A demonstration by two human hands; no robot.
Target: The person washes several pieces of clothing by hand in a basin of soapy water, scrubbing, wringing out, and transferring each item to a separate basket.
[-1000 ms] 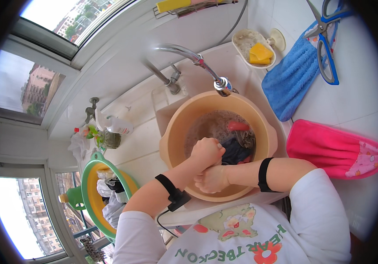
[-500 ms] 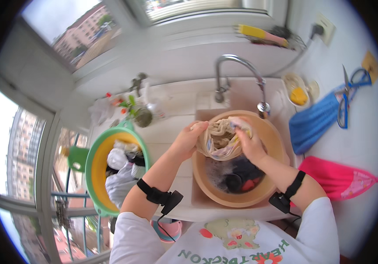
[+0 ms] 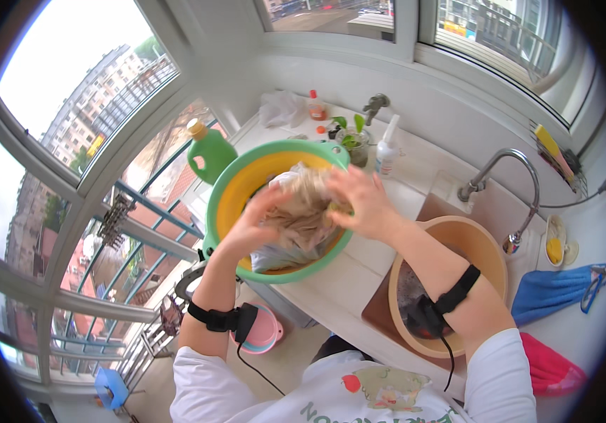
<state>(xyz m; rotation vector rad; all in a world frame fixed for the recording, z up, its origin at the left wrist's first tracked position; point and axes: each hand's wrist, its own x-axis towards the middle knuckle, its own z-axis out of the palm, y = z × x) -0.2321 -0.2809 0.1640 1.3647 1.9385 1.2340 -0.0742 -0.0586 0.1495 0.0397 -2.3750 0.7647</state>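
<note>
A beige cloth (image 3: 303,215), blurred by motion, is located near the centre of the frame, within the rim of a round green-and-yellow basin (image 3: 236,194). The cloth is flanked by 2 bare hands. The left hand (image 3: 257,218) is positioned at the left side of the cloth, with its fingers spread and curved; contact with the fabric cannot be confirmed because of blur. The right hand (image 3: 365,203) is placed over the right side of the cloth, with its fingers fanned apart and its thumb set lower; whether any fabric is pinched cannot be told. Beneath the beige cloth, a pale grey cloth (image 3: 278,259) is exposed at the lower part of the basin. The basin is supported by a white desk (image 3: 356,278). A green jug (image 3: 211,155) is seen just beside the basin, at its upper left. A jar with a plant (image 3: 354,148) and a white bottle (image 3: 387,154) are set near its upper right edge. A peach tub (image 3: 490,264), in which sudsy liquid is contained, is seated at the right of the frame, partly covered by the right forearm. A curved tap (image 3: 511,243) is mounted near the tub's upper right rim.
</note>
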